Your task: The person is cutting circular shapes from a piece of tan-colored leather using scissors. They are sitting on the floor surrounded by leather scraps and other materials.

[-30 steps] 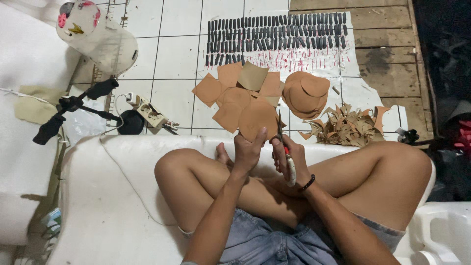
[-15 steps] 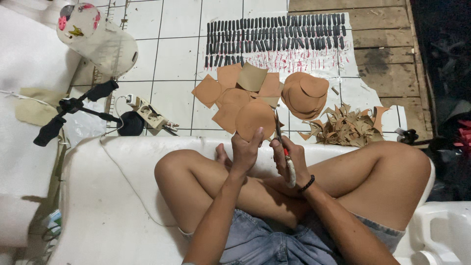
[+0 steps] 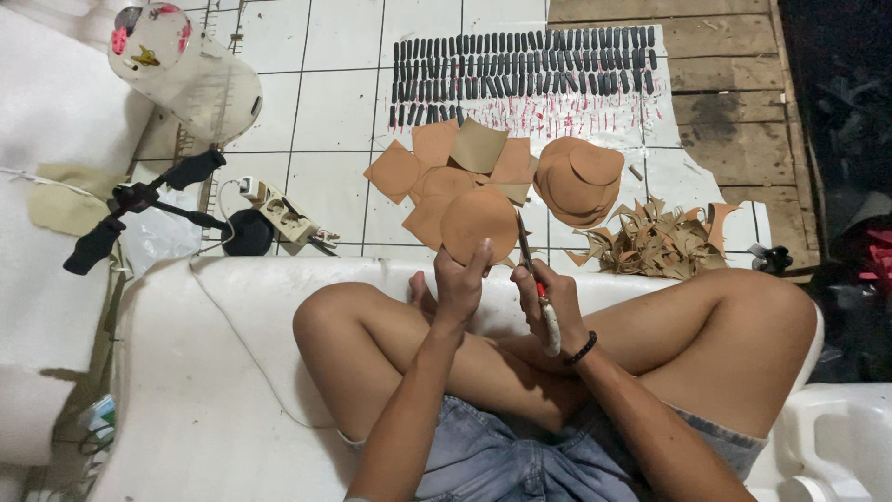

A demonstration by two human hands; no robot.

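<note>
**Tan disc held up against the scissors**

While the person sits cross-legged on a white cushion, the left hand pinches a round tan disc by its lower edge, fingers closed on it, and holds it upright above the knees. Just right of the disc, the right hand is wrapped around the handles of a pair of scissors — the blades point up and away, their tips beside the disc's right rim. Whether the blades touch the disc cannot be told. A dark beaded bracelet sits on the right wrist.

Beyond the disc, on the white tiled floor, lie loose tan sheets and cut pieces. To the disc's right is a stack of finished tan circles, and further right a heap of jagged tan offcuts. Farther beyond the disc, rows of small dark strips rest on a white sheet marked with red strokes. Well left of the disc stand a power strip, a small black tripod and a translucent dome-shaped cover.
</note>
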